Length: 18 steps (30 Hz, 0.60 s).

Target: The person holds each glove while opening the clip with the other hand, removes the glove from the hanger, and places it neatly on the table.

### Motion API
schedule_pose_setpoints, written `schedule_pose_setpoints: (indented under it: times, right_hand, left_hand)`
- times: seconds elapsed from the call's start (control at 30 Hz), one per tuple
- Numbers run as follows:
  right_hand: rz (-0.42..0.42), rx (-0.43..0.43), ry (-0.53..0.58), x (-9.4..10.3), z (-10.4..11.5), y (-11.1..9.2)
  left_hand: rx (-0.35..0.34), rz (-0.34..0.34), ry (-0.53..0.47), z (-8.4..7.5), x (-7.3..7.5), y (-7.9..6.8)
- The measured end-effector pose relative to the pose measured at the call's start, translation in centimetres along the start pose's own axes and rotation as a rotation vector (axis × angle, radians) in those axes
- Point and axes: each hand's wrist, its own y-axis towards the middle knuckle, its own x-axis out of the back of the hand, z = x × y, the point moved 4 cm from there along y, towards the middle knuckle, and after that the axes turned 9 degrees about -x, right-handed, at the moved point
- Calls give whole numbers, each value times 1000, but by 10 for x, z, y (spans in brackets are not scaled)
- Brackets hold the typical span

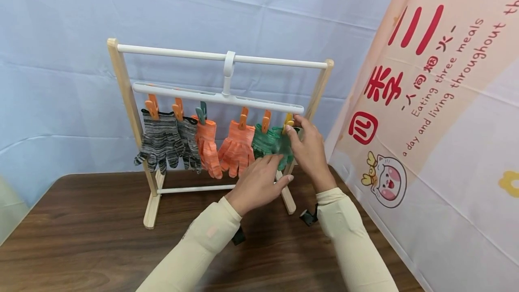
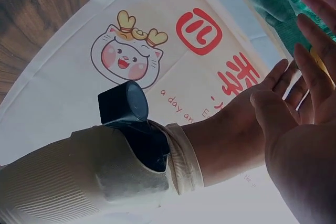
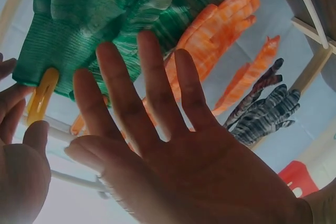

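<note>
In the head view, my right hand point(image 1: 310, 148) pinches a yellow clothespin point(image 1: 289, 122) at the right end of the white hanger point(image 1: 182, 93). That clothespin grips the cuff of a green glove point(image 3: 73, 30) in the right wrist view. My left hand point(image 1: 261, 184) is just below and left of it, with fingers straight and spread and the palm facing the right wrist camera point(image 3: 173, 145). Its fingertips overlap the green gloves in this view. Beside them hang two orange gloves point(image 1: 237, 148) and two grey-black striped gloves point(image 1: 160, 141), held by orange and dark green clothespins.
A wooden stand point(image 1: 125, 98) with a white top bar point(image 1: 170, 52) carries the hanger by its hook point(image 1: 229, 64). It stands on a dark wooden table point(image 1: 101, 238). A printed cloth point(image 1: 425, 102) hangs along the right, and a pale cloth point(image 1: 61, 80) behind.
</note>
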Motion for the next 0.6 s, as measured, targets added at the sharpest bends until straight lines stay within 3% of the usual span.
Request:
schedule_pose_setpoints:
  times: [0.4,0.6]
  right_hand:
    - [-3,3,14,5,0,-1]
    - [18,-7,29,7,0,-1]
  left_hand:
    - [44,38,-69,-1,-6,11]
    - [65,15,-47,2,-4,13]
